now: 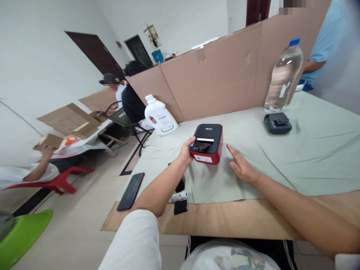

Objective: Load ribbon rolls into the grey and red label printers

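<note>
Grip, as I read it remotely: left hand (pixel 187 150) has fingers closed on the boxy red-and-black plastic device (pixel 208 141), over the pale-green-clothed wooden counter (pixel 230 221); right hand (pixel 243 168) spread, empty. One-sided support could let it tip.

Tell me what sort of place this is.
Probably a shared indoor workroom: a cardboard divider stands along the cloth-covered table, more cardboard is at another table, and someone sits on a red seat there.

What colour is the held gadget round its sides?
The gadget has red sides, in the head view.
</note>
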`<state>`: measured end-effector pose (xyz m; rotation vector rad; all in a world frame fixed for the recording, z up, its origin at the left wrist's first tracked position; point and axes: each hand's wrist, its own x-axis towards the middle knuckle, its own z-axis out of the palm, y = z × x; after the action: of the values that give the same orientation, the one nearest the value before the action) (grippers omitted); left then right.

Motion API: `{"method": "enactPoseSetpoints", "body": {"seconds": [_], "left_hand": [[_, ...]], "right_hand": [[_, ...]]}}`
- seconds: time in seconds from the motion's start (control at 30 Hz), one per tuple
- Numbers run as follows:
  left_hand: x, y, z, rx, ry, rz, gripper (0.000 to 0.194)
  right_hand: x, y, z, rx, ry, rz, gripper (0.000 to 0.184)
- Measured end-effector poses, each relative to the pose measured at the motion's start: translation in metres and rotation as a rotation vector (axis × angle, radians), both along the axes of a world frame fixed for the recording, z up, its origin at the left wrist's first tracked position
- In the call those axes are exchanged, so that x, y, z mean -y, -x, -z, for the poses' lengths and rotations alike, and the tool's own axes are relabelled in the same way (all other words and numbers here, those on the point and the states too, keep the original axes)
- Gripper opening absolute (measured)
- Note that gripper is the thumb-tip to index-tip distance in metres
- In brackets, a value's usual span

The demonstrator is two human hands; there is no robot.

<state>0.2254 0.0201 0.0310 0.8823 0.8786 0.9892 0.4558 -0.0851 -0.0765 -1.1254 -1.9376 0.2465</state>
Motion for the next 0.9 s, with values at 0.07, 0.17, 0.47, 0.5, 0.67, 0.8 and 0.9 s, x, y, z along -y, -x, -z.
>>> {"method": "enactPoseSetpoints", "body": {"seconds": [0.07, 0.17, 0.47, 0.5, 0.67, 0.8, 0.9], "left_hand": [[-0.029, 0.017, -0.01, 0.038, 0.046, -0.063, 0.039], [-0.072, 0.048, -0.022, 0.04, 0.047, -0.228, 0.034], [-0.136, 0.111, -0.02, -0.362, 0.107, -0.545, 0.025], [-0.137, 0.114, -0.019, -0.461, 0.11, -0.577, 0.022], [-0.133, 0.117, -0.025, -0.774, 0.048, -0.686, 0.008], [-0.118, 0.094, -0.038, -0.945, -0.136, -0.801, 0.021], [-0.089, 0.054, -0.032, -1.049, -0.402, -0.709, 0.033]], "right_hand": [[-0.003, 0.0, 0.004, 0.083, 0.067, 0.067, 0.07], [-0.006, 0.003, 0.008, 0.221, 0.157, 0.153, 0.071], [-0.004, 0.013, 0.005, 0.419, 0.262, 0.176, 0.067], [-0.004, 0.013, 0.005, 0.42, 0.254, 0.176, 0.067], [-0.003, 0.015, 0.002, 0.432, 0.265, 0.174, 0.064], [-0.003, 0.015, -0.006, 0.465, 0.303, 0.169, 0.061], [0.003, 0.018, -0.012, 0.475, 0.311, 0.162, 0.059]]}}
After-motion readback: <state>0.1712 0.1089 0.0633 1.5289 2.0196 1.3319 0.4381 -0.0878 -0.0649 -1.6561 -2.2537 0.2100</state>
